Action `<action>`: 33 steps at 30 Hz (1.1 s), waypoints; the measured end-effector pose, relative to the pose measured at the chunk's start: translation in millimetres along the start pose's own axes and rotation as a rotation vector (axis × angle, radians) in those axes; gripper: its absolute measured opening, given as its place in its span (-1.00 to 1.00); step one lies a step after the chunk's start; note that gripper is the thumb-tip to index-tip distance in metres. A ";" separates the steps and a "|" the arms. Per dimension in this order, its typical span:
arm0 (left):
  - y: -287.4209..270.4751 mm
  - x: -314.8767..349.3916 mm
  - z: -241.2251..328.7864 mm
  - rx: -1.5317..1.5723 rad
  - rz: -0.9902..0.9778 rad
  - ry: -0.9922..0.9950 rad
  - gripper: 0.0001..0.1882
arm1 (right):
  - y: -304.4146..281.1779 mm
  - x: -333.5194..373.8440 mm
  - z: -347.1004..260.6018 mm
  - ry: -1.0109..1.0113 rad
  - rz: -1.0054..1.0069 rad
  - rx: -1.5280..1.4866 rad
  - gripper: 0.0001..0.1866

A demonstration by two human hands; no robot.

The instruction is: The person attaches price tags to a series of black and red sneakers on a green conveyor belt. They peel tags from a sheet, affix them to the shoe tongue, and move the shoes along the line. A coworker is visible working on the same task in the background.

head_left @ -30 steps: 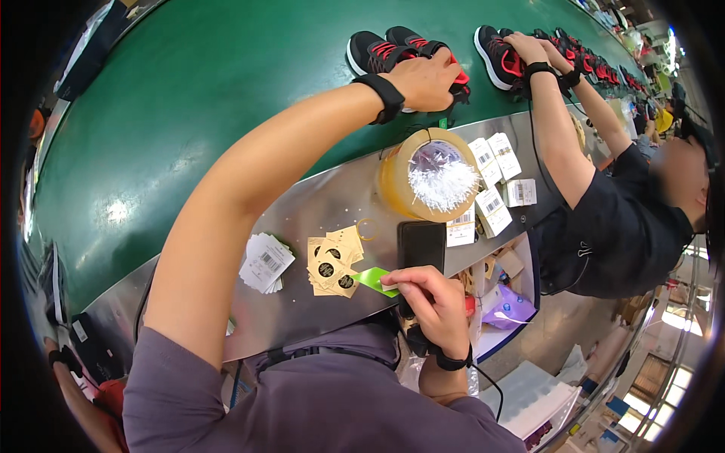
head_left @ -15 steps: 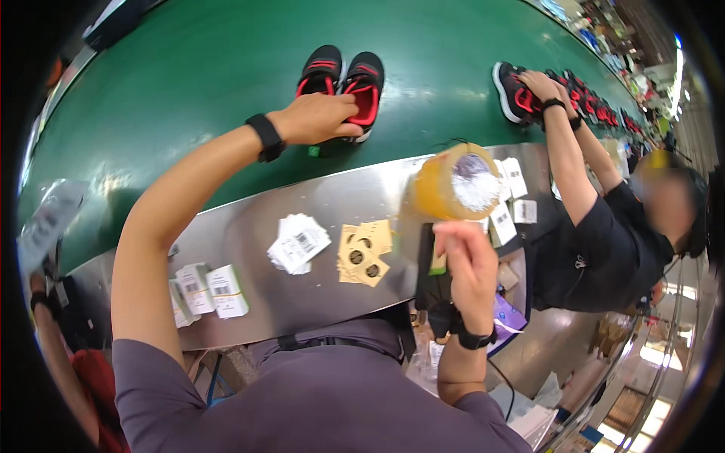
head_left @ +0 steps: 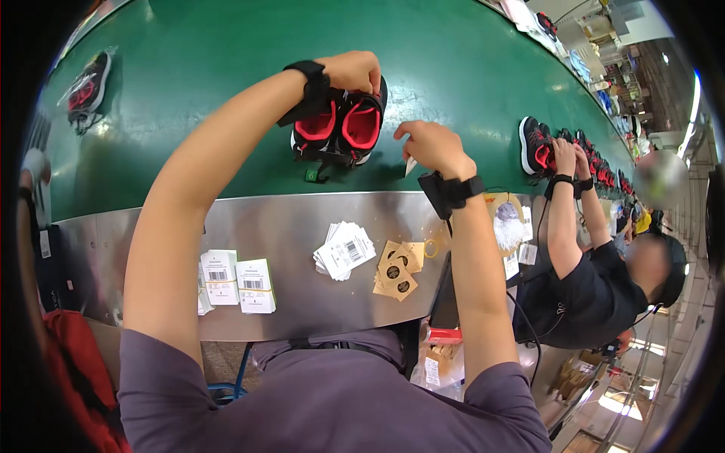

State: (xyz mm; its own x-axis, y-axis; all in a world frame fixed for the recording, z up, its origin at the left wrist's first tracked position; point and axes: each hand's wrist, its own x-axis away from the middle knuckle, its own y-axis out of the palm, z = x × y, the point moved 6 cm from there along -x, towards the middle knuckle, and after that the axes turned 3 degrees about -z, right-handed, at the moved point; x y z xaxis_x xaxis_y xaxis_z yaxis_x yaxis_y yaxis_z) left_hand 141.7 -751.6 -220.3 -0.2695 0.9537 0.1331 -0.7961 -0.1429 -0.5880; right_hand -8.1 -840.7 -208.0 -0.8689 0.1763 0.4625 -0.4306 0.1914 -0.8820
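Observation:
A pair of black and red shoes (head_left: 361, 124) stands on the green work surface, red-lined openings toward me. My left hand (head_left: 353, 73) reaches over the far part of the right-hand shoe, its fingers curled down and closed on it; the fingertips are partly hidden. To the right of the pair, my right hand (head_left: 434, 147) pinches a small pale card (head_left: 410, 166), apart from the shoes. A small green tag (head_left: 311, 176) lies at the near side of the left shoe.
On the metal ledge (head_left: 294, 309) lie white barcode labels (head_left: 346, 251), tan cards (head_left: 399, 270) and banded label stacks (head_left: 255, 287). A tape roll (head_left: 507, 223) stands to the right. There a co-worker's hands (head_left: 568, 157) touch another shoe (head_left: 535, 147). A bagged shoe (head_left: 89, 89) lies far left.
My right hand has moved from beside the tape roll up toward the shoes, now with a card showing in it. My left hand has shifted from the shoe opening to its far part.

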 end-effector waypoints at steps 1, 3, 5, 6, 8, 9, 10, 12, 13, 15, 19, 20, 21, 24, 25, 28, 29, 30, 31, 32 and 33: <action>2.0 -1.4 -5.4 0.119 -0.133 -0.033 -0.82 | 0.0 -9.2 -2.3 0.036 0.058 -0.018 -0.70; -0.5 -4.1 -13.7 0.014 -0.221 -0.066 -0.80 | -10.0 -26.2 -8.5 0.005 0.240 -0.305 -0.73; 4.7 -6.3 -15.9 -0.008 -0.326 -0.117 -0.78 | -9.8 -34.0 -12.0 0.004 0.413 -0.526 -0.77; 8.0 -5.8 -16.1 -0.018 -0.328 -0.116 -0.79 | -5.3 -37.9 -15.2 0.028 0.422 -0.540 -0.77; 9.2 -5.3 -16.9 -0.052 -0.321 -0.116 -0.79 | -2.2 -45.1 -19.5 0.068 0.455 -0.569 -0.77; 11.5 -4.9 -17.0 -0.032 -0.322 -0.129 -0.80 | 0.5 -46.3 -19.4 0.072 0.452 -0.552 -0.79; 9.6 -4.1 -18.5 -0.015 -0.312 -0.148 -0.81 | -0.8 -48.1 -20.4 0.075 0.424 -0.544 -0.79; 10.9 0.6 -21.2 0.014 -0.291 -0.163 -0.82 | -4.3 -49.0 -21.7 0.082 0.369 -0.528 -0.79; 9.1 -0.8 -18.8 0.015 -0.271 -0.146 -0.82 | -9.4 -52.0 -22.3 0.056 0.354 -0.526 -0.79; 4.8 -0.4 -19.6 -0.004 -0.260 -0.201 -0.85 | -7.7 -54.9 -21.6 0.007 0.327 -0.522 -0.79; -7.6 12.4 -21.6 0.106 -0.158 -0.124 -0.92 | -14.9 -51.8 -32.6 -0.051 0.396 -0.460 -0.81; -8.7 16.1 -18.8 0.165 -0.122 -0.123 -0.93 | -15.9 -50.5 -32.6 -0.051 0.392 -0.438 -0.80; -14.9 18.5 -16.6 0.224 -0.086 -0.121 -0.93 | -19.6 -52.1 -33.2 -0.051 0.388 -0.415 -0.79; -14.5 27.0 -22.5 0.277 -0.033 -0.185 -0.93 | -16.4 -55.8 -36.7 -0.212 0.388 -0.526 -0.81; -11.8 28.7 -21.3 0.267 -0.013 -0.176 -0.93 | -10.4 -57.9 -35.0 -0.189 0.394 -0.572 -0.81; -12.4 30.0 -17.2 0.190 0.033 -0.156 -0.93 | -2.9 -64.0 -38.9 -0.141 0.431 -0.594 -0.82; -12.8 28.3 -20.5 0.108 0.029 -0.166 -0.94 | -9.2 -62.2 -46.7 -0.145 0.457 -0.522 -0.83; -13.0 28.7 -24.6 0.026 0.024 -0.176 -0.94 | -10.0 -59.2 -53.4 -0.150 0.484 -0.451 -0.83; -10.9 27.6 -14.1 -0.084 0.024 -0.041 -0.92 | -14.3 -51.0 -56.7 -0.204 0.636 -0.379 -0.80; -9.2 27.9 -9.8 -0.258 0.094 -0.033 -0.89 | -17.2 -47.5 -53.5 -0.182 0.720 -0.358 -0.80; -3.1 29.3 -4.5 -0.432 0.165 -0.025 -0.87 | -21.0 -45.3 -50.9 -0.161 0.803 -0.336 -0.79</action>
State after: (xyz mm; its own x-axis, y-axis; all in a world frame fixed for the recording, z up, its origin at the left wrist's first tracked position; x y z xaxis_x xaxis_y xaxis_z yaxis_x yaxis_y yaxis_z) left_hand 138.7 -722.0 -218.2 -0.3908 0.9201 0.0263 -0.4445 -0.1636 -0.8807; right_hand 52.7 -803.6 -205.8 -0.9127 0.2461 -0.3261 0.3971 0.3462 -0.8500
